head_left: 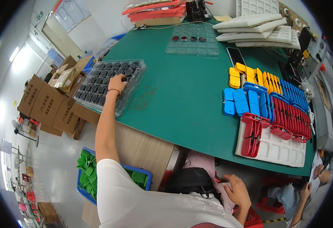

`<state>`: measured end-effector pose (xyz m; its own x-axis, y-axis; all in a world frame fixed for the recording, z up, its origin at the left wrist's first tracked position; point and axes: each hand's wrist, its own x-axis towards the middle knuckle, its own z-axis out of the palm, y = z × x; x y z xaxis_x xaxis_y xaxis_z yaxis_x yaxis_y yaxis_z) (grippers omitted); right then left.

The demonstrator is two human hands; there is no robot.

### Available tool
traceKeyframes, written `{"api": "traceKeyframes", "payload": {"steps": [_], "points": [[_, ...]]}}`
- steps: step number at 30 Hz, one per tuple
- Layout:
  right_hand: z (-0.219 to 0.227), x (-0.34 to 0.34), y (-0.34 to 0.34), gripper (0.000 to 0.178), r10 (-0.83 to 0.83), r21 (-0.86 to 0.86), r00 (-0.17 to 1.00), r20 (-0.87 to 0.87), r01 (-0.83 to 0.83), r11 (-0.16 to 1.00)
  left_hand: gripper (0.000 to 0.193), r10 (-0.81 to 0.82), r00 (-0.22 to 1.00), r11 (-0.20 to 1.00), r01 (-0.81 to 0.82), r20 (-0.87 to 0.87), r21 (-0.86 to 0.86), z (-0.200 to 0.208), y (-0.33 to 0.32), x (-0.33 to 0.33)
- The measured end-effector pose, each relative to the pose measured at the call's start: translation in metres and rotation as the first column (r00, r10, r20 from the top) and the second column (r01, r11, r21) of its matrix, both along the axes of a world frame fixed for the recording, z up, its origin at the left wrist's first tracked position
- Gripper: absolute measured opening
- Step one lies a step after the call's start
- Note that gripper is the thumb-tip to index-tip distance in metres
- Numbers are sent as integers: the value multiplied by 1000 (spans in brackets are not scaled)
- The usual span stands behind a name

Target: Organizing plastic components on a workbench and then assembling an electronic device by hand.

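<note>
Green matting covers the desk [181, 95], and at its left edge lies the clear plastic tray [111, 85], a thin moulded sheet of shallow pockets, most of them filled with small dark round discs [98, 81]. The tray looks light and flexible; loaded, it would likely sag if lifted by one corner, so a grip on two opposite rims seems safest. It overhangs the desk edge slightly on its near-left side.

The discs look small, smooth and probably slippery, best taken by the rim with fingertips; they may scratch if they are lenses, though that cannot be told from here.

The left hand [117, 83] reaches far out over the tray and rests on it near the middle of its right side, fingers curled down onto the pockets. Whether it pinches a disc cannot be told, since the fingertips are hidden under the knuckles.

The right hand [238, 192] is well apart from the tray, low at the person's lap below the desk edge, fingers loosely spread on pink cloth [204, 163] beside a black bag [189, 180], holding nothing that shows.
</note>
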<state>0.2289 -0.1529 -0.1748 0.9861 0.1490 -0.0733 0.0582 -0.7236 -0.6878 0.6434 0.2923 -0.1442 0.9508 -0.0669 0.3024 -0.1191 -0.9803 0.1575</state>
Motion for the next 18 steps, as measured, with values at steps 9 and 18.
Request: {"api": "traceKeyframes", "payload": {"steps": [9, 18], "points": [[-17, -1, 11, 31, -31, -45, 991, -128, 26, 999, 50, 104, 981, 972, -66, -161, 228, 18, -4, 0], [-14, -2, 5, 33, -38, -50, 986, -160, 30, 998, 42, 203, 963, 956, -234, 176, 175, 8, 7, -41]]}}
